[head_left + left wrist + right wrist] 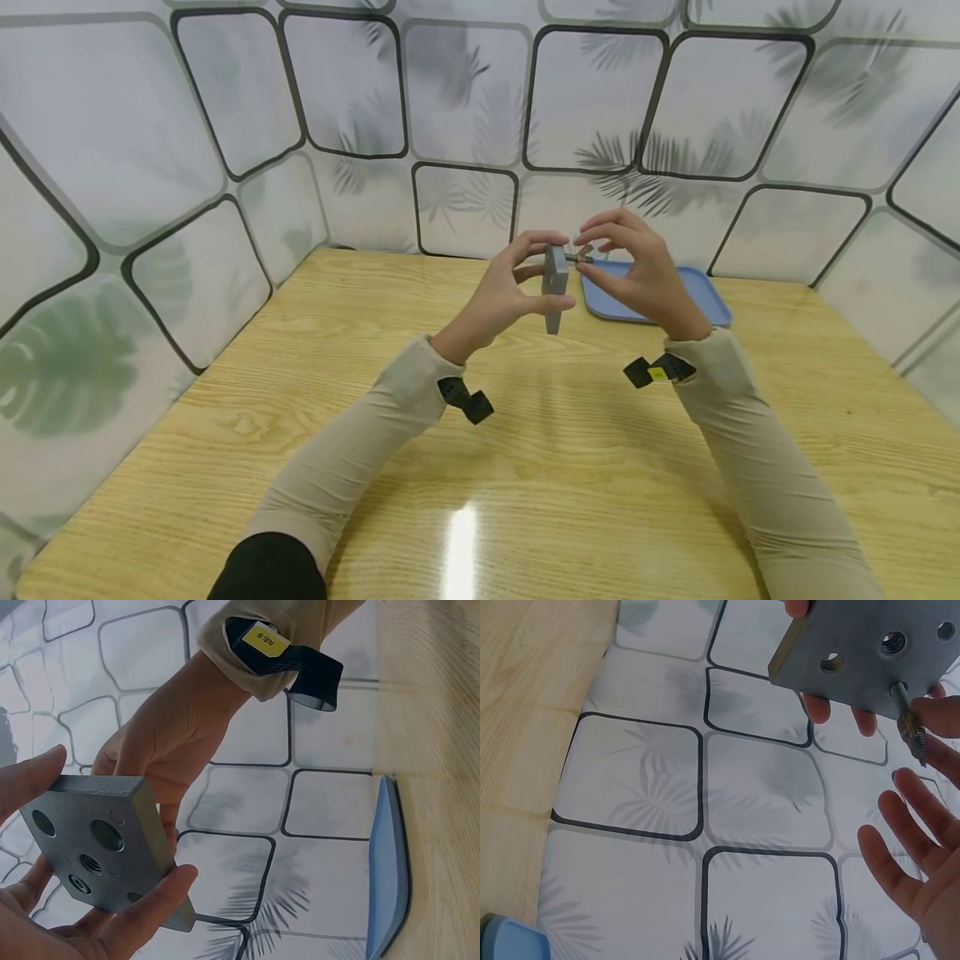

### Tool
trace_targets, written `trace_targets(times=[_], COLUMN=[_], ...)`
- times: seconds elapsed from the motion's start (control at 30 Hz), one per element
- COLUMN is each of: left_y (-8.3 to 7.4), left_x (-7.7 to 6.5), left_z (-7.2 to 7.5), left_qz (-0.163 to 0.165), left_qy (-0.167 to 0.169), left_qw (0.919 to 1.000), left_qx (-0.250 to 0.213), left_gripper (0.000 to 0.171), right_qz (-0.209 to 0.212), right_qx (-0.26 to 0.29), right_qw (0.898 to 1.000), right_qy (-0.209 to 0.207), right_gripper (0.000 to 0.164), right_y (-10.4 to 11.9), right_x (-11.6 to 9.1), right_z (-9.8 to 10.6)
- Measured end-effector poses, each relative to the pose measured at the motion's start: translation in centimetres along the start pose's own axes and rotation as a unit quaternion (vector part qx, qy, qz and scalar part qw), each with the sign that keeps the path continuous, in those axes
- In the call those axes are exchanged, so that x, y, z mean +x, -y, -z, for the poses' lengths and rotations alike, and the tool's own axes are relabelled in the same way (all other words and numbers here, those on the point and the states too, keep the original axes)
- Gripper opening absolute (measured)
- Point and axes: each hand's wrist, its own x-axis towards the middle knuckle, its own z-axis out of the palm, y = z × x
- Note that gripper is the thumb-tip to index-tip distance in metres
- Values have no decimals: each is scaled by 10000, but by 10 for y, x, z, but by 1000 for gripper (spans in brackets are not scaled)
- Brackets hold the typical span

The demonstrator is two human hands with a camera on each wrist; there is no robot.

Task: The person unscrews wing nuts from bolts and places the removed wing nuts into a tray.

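Observation:
A grey metal plate (555, 279) stands on edge in the air, gripped by my left hand (501, 293) with the thumb on its near side and fingers on the far side. Several round holes go through the plate (56, 841), and one shows thread. From its right face a threaded bolt (901, 696) sticks out, with a brass-coloured wing nut (585, 251) on it. My right hand (641, 260) pinches the wing nut between thumb and index finger; the other fingers are spread away from it in the right wrist view.
Behind the right hand, a blue tray (705, 293) lies at the back of the wooden table (420, 500). Patterned white panels (465, 92) rise along the table's back and sides. Each wrist wears a black camera mount (465, 400).

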Motion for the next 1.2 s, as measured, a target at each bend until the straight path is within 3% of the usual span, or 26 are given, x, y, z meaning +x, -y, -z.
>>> trace_targets(times=[0.17, 0.43, 0.93, 1.2], left_y=[0, 1, 0, 1], left_x=[0, 0, 0, 1], left_z=[-1, 0, -1, -1], left_qz=[20, 105, 185, 179], left_qy=[1, 22, -27, -19], left_qw=[10000, 9999, 9998, 9998], left_qx=[11, -46, -41, 5], left_gripper=[63, 64, 63, 63], right_qz=[-280, -323, 231, 348], right_qx=[-99, -121, -13, 58], right_qw=[9994, 9994, 9990, 9989], right_qy=[152, 69, -391, -315], right_gripper=[20, 18, 15, 11], right_y=[-1, -1, -1, -1], right_x=[0, 0, 0, 1], right_z=[-1, -1, -3, -2])
